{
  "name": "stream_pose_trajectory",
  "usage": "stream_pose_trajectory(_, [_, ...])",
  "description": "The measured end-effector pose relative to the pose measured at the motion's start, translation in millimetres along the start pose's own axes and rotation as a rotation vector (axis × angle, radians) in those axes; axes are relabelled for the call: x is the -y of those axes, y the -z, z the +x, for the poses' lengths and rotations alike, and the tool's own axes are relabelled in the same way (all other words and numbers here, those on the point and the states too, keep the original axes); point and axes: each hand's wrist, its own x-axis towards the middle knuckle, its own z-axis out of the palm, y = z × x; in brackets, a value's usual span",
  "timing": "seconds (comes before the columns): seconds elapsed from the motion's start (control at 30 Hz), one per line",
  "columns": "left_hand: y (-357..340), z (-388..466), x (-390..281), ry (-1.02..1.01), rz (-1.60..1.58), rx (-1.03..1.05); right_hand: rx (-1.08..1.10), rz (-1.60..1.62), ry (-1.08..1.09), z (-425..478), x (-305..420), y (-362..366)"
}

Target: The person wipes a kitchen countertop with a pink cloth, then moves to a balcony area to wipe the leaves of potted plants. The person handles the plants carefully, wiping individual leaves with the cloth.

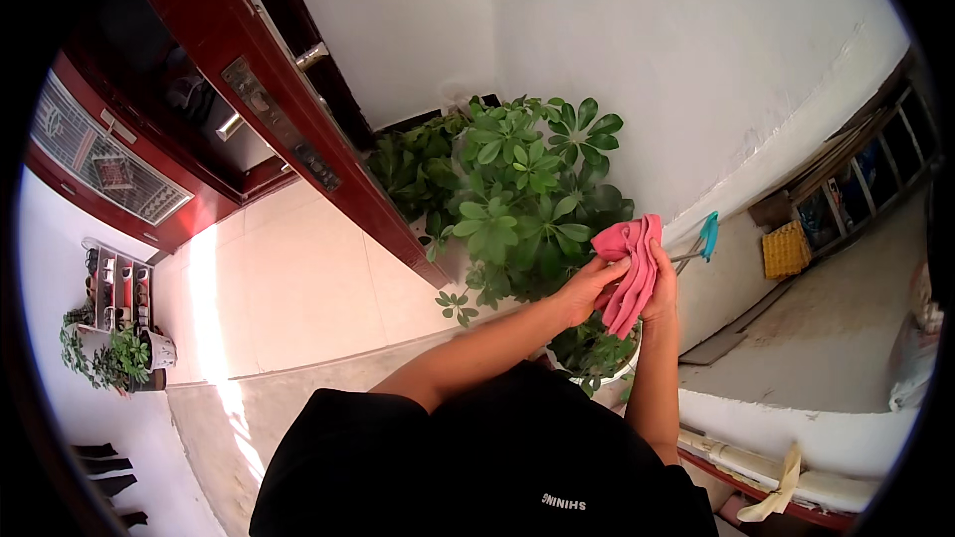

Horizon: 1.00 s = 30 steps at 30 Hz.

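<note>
A folded pink cloth is held up between both hands over the green potted plants. My left hand grips its left side, with the thumb on the front of the folds. On the right side, my right hand holds the cloth's edge from behind. Just below the hands stands a white pot with leafy growth. The large umbrella-leaved plant rises to the left of the cloth. Right of my right hand is a teal-ended object with a thin metal shaft.
A dark red door stands open at the left. Beyond it are a shoe rack and another potted plant. A yellow woven block and a metal-barred frame lie to the right, near a concrete ledge.
</note>
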Motion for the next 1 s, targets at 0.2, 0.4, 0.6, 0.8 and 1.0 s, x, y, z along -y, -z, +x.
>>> stream_pose_trajectory(0.2, [37, 2, 46, -0.089, 0.277, -0.148, -0.195, -0.279, 0.125, -18, -48, 13])
stream_pose_trajectory(0.4, [68, 5, 61, -0.149, 0.916, -0.222, -0.315, -0.766, 0.265, -26, -89, 37])
stream_pose_trajectory(0.6, [113, 5, 76, -0.022, 0.997, -0.274, -0.279, -1.129, 0.043, -37, -105, 67])
stream_pose_trajectory(0.8, [102, -23, 64, -0.282, 1.305, -0.129, -0.334, -0.534, 0.285, -39, -128, 33])
stream_pose_trajectory(1.0, [83, -63, 22, 0.149, 0.457, 0.045, -0.296, -0.271, 0.116, -52, -125, 28])
